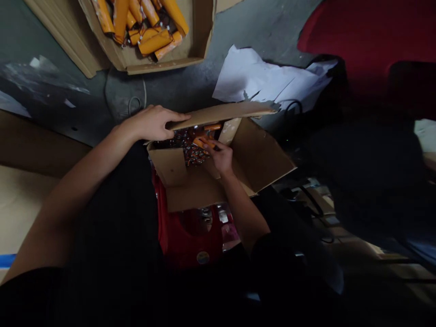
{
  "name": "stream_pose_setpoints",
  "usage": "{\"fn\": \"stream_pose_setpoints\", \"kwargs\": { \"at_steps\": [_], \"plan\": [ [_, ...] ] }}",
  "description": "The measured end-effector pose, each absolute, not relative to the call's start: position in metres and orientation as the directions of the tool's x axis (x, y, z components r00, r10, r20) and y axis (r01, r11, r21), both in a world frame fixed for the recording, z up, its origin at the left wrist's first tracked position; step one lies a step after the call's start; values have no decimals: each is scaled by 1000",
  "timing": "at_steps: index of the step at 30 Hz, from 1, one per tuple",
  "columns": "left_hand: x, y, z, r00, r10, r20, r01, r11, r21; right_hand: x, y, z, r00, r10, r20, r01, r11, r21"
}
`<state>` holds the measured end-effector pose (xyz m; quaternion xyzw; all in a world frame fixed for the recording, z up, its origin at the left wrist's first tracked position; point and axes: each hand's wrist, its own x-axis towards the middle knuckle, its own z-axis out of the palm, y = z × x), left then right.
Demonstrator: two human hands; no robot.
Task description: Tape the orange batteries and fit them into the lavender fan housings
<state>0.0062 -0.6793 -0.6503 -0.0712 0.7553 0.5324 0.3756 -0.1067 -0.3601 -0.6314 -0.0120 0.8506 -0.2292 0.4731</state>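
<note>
An open cardboard box (194, 193) with raised flaps sits low in front of me. My left hand (155, 122) grips its far flap (231, 112) at the left end, fingers over the edge and thumb on the inner side. Inside the box, my right hand (221, 156) has its fingers closed around an orange cylindrical battery pack (200, 142). Another orange pack (213, 127) lies just beyond it. Many small dark and shiny pieces (195, 156), too small to name, cover the box's inside.
A shallow carton (166, 67) at the top holds several orange cylinders with thin wires. White paper sheets (252, 77) lie on the grey floor (238, 32). A red plastic stool-like item (190, 240) is under the box. A red surface (368, 32) and dark clothing are at right.
</note>
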Motion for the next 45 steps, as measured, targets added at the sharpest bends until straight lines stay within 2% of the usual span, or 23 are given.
{"fn": "stream_pose_setpoints", "kwargs": {
  "at_steps": [2,4,6,8,10,12,14,17,18,20,22,24,28,31,35,39,45],
  "plan": [
    [5,-679,-651,-708,276,-650,-514,430,743,-109,-341,-610,-584,-143,-799,336,853,-399],
    [3,-679,-649,-697,273,-663,-518,449,728,-120,-348,-591,-609,-118,-785,450,763,-464],
    [1,-679,-644,-688,274,-672,-519,462,720,-136,-391,-574,-643,-254,-723,421,671,-610],
    [0,-680,-641,-687,279,-671,-520,456,722,-152,-464,-558,-626,-486,-610,287,584,-759],
    [1,-680,-640,-692,269,-670,-529,443,724,-162,-539,-544,-520,-659,-544,164,547,-821],
    [2,-679,-641,-696,255,-671,-538,434,723,-164,-583,-537,-436,-748,-500,21,547,-837],
    [3,-678,-643,-698,249,-672,-541,431,722,-157,-577,-541,-471,-710,-524,-87,628,-773],
    [4,-677,-646,-706,275,-653,-520,426,741,-143,-494,-559,-625,-534,-570,-183,810,-558],
    [4,-677,-646,-713,278,-643,-511,422,749,-140,-460,-567,-623,-498,-603,-234,854,-465],
    [4,-676,-647,-723,278,-632,-505,411,759,-138,-403,-583,-485,-548,-681,-401,832,-384],
    [5,-676,-646,-718,276,-639,-514,409,754,-139,-374,-599,-263,-592,-762,-582,727,-364],
    [5,-675,-645,-706,279,-650,-521,416,745,-140,-371,-614,-108,-573,-813,-714,613,-338],
    [2,-675,-642,-694,272,-667,-528,437,728,-138,-399,-636,3,-523,-853,-844,456,-282],
    [0,-676,-640,-683,277,-676,-536,439,721,-133,-412,-643,57,-496,-866,-870,401,-287],
    [-1,-677,-642,-671,299,-679,-537,436,723,-131,-411,-645,32,-431,-902,-874,426,-235],
    [1,-677,-641,-679,284,-677,-524,458,718,-143,-411,-646,112,-461,-880,-864,393,-316],
    [1,-676,-632,-680,298,-670,-511,463,724,-137,-434,-647,129,-402,-906,-853,421,-308]
  ]
}}
